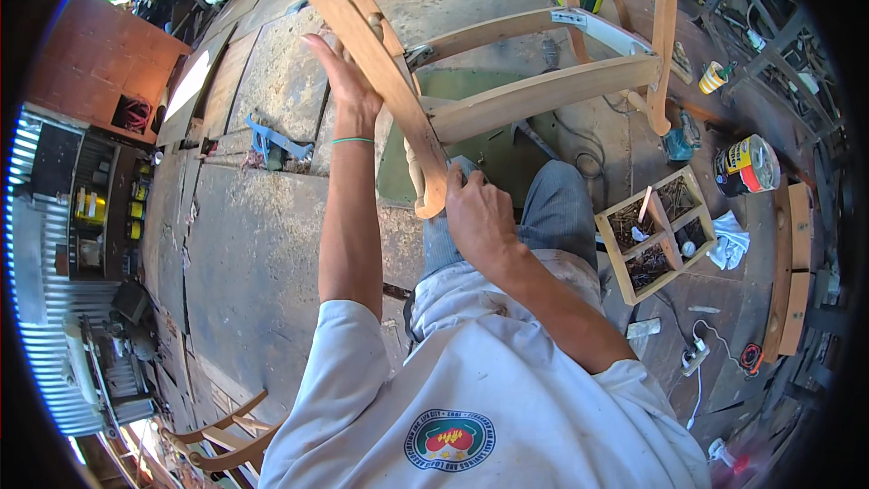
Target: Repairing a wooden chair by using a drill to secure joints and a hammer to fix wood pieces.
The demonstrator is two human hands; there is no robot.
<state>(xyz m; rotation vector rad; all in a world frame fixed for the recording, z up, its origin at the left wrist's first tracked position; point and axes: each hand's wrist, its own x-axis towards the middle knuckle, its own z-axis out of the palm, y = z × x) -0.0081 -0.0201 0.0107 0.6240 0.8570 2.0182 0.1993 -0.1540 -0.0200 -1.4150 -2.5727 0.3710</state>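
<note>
Left hand (342,72) flat against curved wooden chair leg (380,63), fingers spread, not closed around it. Right hand (477,215) lower down, pinched shut on small grey sanding pad (463,166), pressed to leg's lower end. Right of that grip, compartmented wooden box (659,234) of nails on floor; beyond, tin can (746,166).

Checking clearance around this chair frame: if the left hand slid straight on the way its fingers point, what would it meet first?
The left hand lies flat against the curved back leg of the wooden chair frame, fingers pointing up along it. Going on, it would probably just ride further along that rail; nothing else shows in its path, though depth is unclear.
</note>
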